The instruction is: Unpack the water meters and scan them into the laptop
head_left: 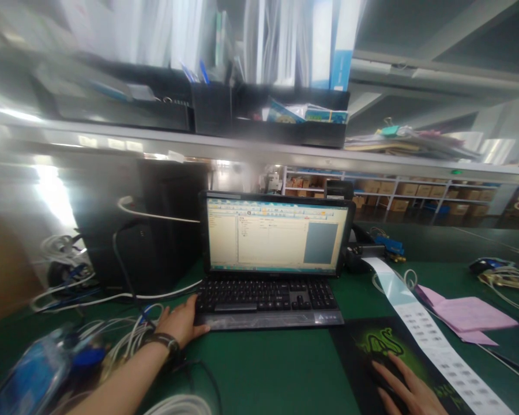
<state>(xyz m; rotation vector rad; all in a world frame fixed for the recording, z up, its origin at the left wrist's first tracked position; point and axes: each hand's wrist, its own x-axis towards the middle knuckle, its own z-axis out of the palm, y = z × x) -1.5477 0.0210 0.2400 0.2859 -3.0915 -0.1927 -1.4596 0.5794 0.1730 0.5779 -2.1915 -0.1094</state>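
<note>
A black keyboard point(268, 302) lies in front of a lit monitor point(277, 233) showing a software window with pale panels. At the keyboard's left end rests my left hand point(180, 324), thumb and fingers spread apart, touching its edge; a dark band circles the wrist. My right hand point(409, 386) is wrapped over a black computer mouse point(387, 372) on a black mouse pad point(350, 351) with a green design. Beside the pad, a long strip of printed white labels point(432, 334) runs down from a dark device point(363, 253) right of the monitor.
Coiled white cables point(130, 340) and a blue bagged item point(30, 374) lie at the left. A black computer case point(142, 230) stands behind them. Pink paper point(471, 314) is at the right. Overhead, a shelf point(259, 147) carries black file holders.
</note>
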